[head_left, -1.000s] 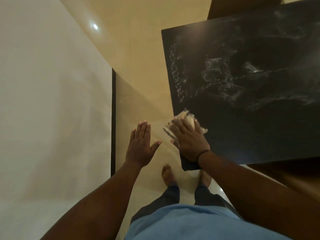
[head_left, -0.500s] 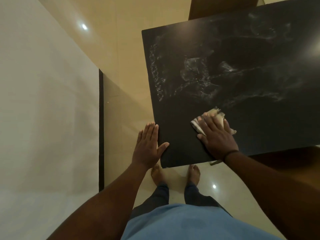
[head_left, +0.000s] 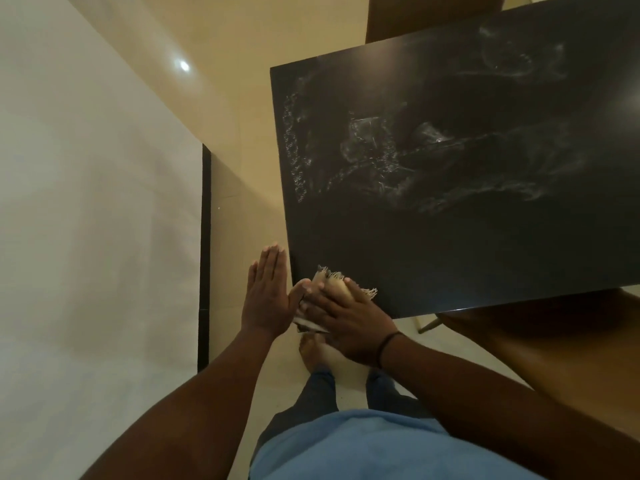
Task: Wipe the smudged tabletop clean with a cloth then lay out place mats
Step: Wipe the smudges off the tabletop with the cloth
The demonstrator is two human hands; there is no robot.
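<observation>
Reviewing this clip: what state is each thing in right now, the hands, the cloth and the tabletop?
Tabletop: dark, white smudges across its middle and far part, near strip looks clean.
Cloth: pale, frayed, bunched at the table's near-left corner under the right hand.
Right hand: fingers straight, pressing the cloth down.
Left hand: flat, fingers straight, beside the corner, holding nothing; thumb near the cloth.
Place mats: none in view.

Desks: one, a black desk (head_left: 485, 244) filling the upper right of the frame.
Cloths: one, a pale frayed cloth (head_left: 334, 284) at the desk's lower left corner.
Hands: two, the left hand (head_left: 265, 296) and the right hand (head_left: 349, 323), lower centre.
Wristbands: one, a dark wristband (head_left: 386, 346) on the right wrist.
Bare feet: two in view, only one foot (head_left: 311, 351) plainly seen, below the hands.
Chairs: two brown ones, one chair back (head_left: 433, 15) at the top edge, one chair seat (head_left: 540, 341) at the right.
</observation>
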